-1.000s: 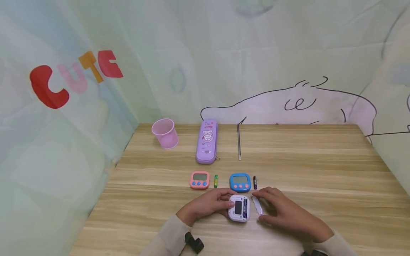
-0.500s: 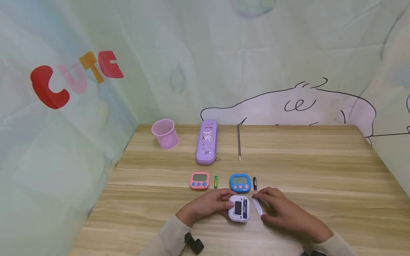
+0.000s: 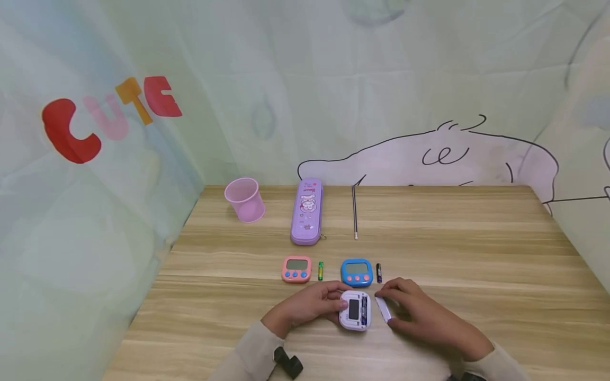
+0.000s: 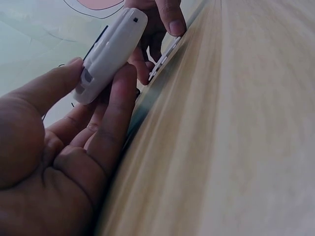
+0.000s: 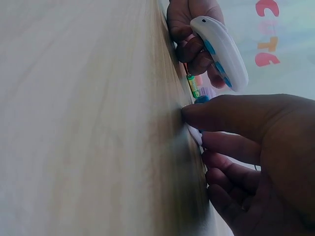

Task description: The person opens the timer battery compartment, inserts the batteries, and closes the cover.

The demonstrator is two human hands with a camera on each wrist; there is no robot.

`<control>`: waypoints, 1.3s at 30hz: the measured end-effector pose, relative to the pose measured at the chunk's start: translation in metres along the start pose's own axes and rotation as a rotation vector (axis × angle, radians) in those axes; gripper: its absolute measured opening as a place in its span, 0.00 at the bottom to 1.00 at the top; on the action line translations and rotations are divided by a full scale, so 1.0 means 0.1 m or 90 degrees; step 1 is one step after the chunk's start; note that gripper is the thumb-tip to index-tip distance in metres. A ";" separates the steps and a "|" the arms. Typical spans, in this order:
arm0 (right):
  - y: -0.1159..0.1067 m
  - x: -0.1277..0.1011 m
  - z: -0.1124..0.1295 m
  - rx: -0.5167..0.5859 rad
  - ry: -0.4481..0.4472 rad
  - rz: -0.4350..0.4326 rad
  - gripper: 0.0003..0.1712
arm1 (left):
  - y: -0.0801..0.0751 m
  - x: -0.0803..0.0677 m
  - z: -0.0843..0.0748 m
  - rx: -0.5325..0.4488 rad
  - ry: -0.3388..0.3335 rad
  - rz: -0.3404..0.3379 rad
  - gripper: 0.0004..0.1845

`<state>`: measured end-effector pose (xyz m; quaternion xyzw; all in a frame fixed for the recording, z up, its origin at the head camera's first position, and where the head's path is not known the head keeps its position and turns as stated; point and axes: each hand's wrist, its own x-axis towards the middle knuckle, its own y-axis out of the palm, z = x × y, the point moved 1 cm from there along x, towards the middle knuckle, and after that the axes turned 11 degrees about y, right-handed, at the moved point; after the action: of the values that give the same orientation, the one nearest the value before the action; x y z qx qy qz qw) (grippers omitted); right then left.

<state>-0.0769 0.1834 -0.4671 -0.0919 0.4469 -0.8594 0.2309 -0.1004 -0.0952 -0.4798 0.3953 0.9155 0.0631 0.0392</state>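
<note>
My left hand (image 3: 307, 304) grips a white digital timer (image 3: 349, 324) by its left side, thumb on the back and fingers underneath. The timer's back faces up, and a dark battery (image 3: 364, 311) lies in its uncovered slot. In the right wrist view, blue buttons show on the underside of the timer (image 5: 227, 51). Just to the right, my right hand (image 3: 424, 315) pinches a slim white battery cover (image 3: 383, 309) end to end between thumb and fingers. The left wrist view shows the cover (image 4: 164, 59) low over the table, apart from the timer; whether it touches the wood I cannot tell.
Behind my hands lie a pink timer (image 3: 297, 269), a green battery (image 3: 321, 271), a blue timer (image 3: 357, 272) and a black battery (image 3: 378, 273). Farther back on the wooden table (image 3: 452, 233) are a pink cup (image 3: 248, 203), a purple pencil case (image 3: 307, 211) and a pencil (image 3: 355, 211).
The battery cover has turned slightly between my right fingers, and the right thumb has shifted a little to the right. My left hand and the white timer stay nearly in place.
</note>
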 end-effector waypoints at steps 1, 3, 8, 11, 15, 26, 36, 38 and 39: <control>0.00 0.00 0.00 0.000 -0.001 -0.004 0.29 | 0.00 0.00 0.00 0.000 0.000 0.000 0.21; 0.00 0.00 0.00 0.001 -0.004 -0.008 0.28 | 0.00 0.00 0.00 0.002 -0.003 0.000 0.21; -0.01 0.03 0.00 0.005 -0.011 -0.006 0.26 | 0.00 0.00 0.00 0.006 -0.007 -0.003 0.21; -0.01 0.04 0.00 0.009 -0.008 -0.001 0.26 | -0.01 0.00 0.00 0.006 -0.004 -0.001 0.21; 0.01 0.05 0.00 0.008 -0.018 -0.017 0.26 | -0.01 0.00 0.01 0.001 -0.006 0.003 0.21; 0.03 0.05 0.02 0.008 -0.005 -0.038 0.29 | -0.01 0.00 0.00 -0.004 -0.005 -0.003 0.21; 0.01 0.03 0.03 0.047 0.023 -0.001 0.28 | 0.00 -0.01 0.00 -0.003 -0.007 -0.007 0.21; 0.01 0.03 0.02 0.061 0.031 0.006 0.26 | 0.00 -0.01 0.00 -0.004 -0.007 -0.009 0.21; 0.01 0.03 0.02 0.069 0.035 0.010 0.25 | 0.00 -0.01 0.00 -0.005 -0.007 -0.010 0.21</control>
<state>-0.0787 0.1801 -0.4664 -0.0520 0.4070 -0.8826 0.2295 -0.1001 -0.0956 -0.4795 0.3887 0.9180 0.0640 0.0459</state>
